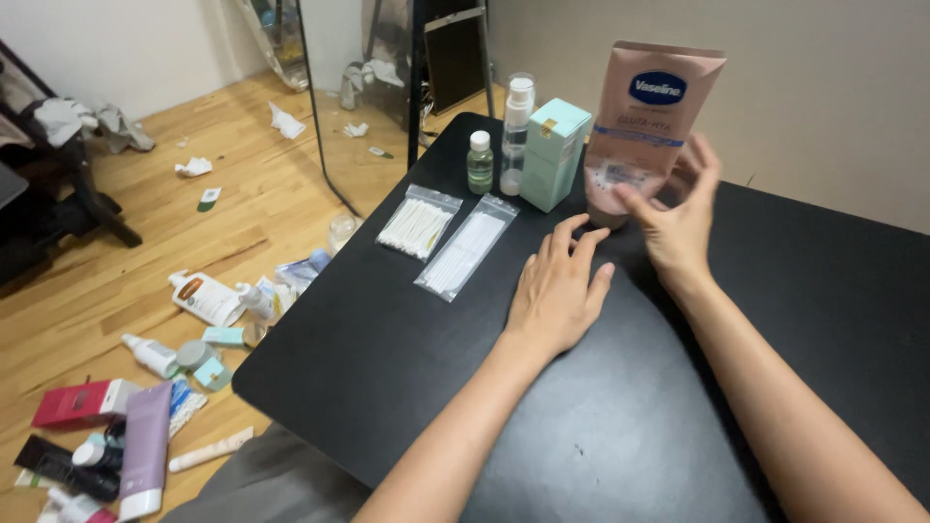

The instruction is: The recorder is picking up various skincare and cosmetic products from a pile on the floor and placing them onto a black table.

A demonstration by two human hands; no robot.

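On the far side of the black matte surface [620, 416], your right hand [678, 218] holds a pale pink squeeze tube with a flat crimped end [644, 121]. Your thumb and fingers close round its lower part near the cap. It stands upright, long axis vertical, cap end down at the surface and crimped end pointing up; you cannot tell whether the cap touches the surface. Your left hand [559, 286] lies flat and open, palm down, fingers spread, just beside the tube and holding nothing. To the tube's left stand a mint green carton [552, 155], a clear pump bottle [515, 136] and a small green bottle [480, 162], with two clear bags of cotton swabs [441, 237] lying nearer you.
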